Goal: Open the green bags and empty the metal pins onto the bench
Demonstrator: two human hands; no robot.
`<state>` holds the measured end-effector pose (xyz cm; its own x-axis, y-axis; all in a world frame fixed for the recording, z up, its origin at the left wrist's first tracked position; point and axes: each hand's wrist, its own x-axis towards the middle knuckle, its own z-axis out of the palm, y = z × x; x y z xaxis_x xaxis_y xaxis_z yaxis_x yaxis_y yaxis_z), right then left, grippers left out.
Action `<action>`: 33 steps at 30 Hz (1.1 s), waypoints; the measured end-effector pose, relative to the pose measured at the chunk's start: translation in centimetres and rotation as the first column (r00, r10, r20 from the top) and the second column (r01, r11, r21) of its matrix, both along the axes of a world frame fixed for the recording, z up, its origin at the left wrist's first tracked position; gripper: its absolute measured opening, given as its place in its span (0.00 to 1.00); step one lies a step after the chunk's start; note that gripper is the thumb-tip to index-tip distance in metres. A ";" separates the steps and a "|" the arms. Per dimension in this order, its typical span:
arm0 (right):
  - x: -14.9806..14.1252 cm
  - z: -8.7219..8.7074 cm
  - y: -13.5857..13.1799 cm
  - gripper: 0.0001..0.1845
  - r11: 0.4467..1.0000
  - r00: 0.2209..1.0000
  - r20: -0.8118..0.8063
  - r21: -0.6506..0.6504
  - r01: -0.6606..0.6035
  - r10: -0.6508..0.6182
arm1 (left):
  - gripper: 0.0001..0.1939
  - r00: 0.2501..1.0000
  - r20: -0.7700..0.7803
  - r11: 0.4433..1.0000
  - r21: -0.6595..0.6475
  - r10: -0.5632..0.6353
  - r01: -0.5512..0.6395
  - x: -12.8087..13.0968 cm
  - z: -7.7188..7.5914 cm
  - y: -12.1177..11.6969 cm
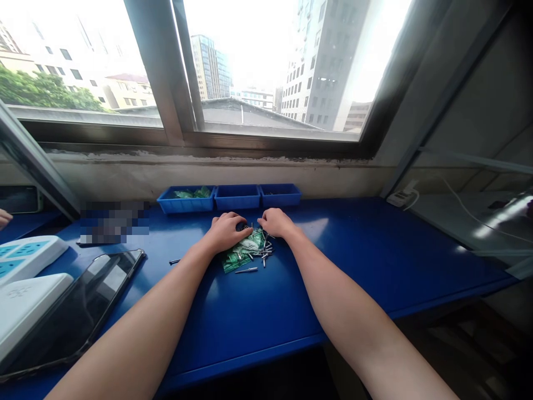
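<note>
A pile of silver pop rivets (265, 253) and small green plastic bags (235, 260) lies on the blue tabletop (258, 311). My left hand (227, 230) rests at the pile's left side, its thumb and forefinger apart around some dark small pieces (244, 226). Against the pile's upper right is my right hand (275, 222), fingers curled and closed; what they hold, if anything, is too small to make out. One rivet (246, 270) lies apart in front of the pile. A dark screw-like piece (174, 261) lies left of my left forearm.
Behind my hands stand three blue bins: the left bin (186, 206) holds green bags, the middle bin (237, 200) shows its bare inside, the right bin (281, 198) holds small dark pieces. A phone (79, 311) and white power strips (31, 255) lie left. Another person's hand (4, 218) shows far left.
</note>
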<state>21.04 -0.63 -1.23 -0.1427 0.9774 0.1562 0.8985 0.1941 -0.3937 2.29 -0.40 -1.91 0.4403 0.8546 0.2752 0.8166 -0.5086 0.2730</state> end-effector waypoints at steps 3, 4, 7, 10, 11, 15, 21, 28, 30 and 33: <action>-0.4 -0.1 -0.1 0.16 0.994 0.997 -0.063 0.105 -0.033 0.040 | 0.27 1.000 0.012 1.000 0.015 0.012 -0.012 0.1 0.2 -0.2; -0.5 -0.1 -0.1 0.16 0.991 0.993 -0.105 0.130 -0.039 0.053 | 0.27 1.000 0.024 0.999 0.032 0.014 -0.015 0.1 0.3 -0.2; -1.0 0.1 -0.3 0.16 0.980 0.958 -0.248 0.174 -0.099 0.141 | 0.25 0.996 0.084 0.995 0.104 -0.020 0.011 0.2 0.6 -0.4; -1.4 0.2 -0.2 0.17 0.963 0.903 -0.364 0.219 -0.156 0.229 | 0.19 0.980 0.162 0.985 0.148 -0.117 0.093 0.2 0.9 -0.5; -1.5 0.1 -0.1 0.18 0.963 0.880 -0.411 0.219 -0.158 0.238 | 0.18 0.973 0.188 0.982 0.154 -0.135 0.106 0.2 1.0 -0.5; -1.9 -0.3 0.4 0.19 0.970 0.723 -0.646 0.163 -0.182 0.244 | 0.16 0.959 0.262 0.983 0.171 -0.106 0.062 0.2 1.4 -0.7; -2.2 0.2 -0.2 0.17 0.960 0.493 -0.840 0.106 -0.259 0.225 | 0.13 0.942 0.313 0.978 0.198 -0.124 0.063 0.2 1.2 -0.6; -2.3 0.5 -0.5 0.15 0.965 0.418 -0.884 0.122 -0.231 0.211 | 0.13 0.954 0.293 0.964 0.267 -0.067 -0.014 -0.2 0.8 -0.1; -2.2 0.5 -0.5 0.15 0.967 0.418 -0.885 0.112 -0.231 0.202 | 0.12 0.956 0.286 0.961 0.277 -0.067 -0.016 -0.3 0.8 0.0; -2.1 0.5 -0.6 0.14 0.967 0.407 -0.894 0.098 -0.234 0.189 | 0.12 0.956 0.285 0.960 0.279 -0.074 -0.009 -0.3 0.8 -0.2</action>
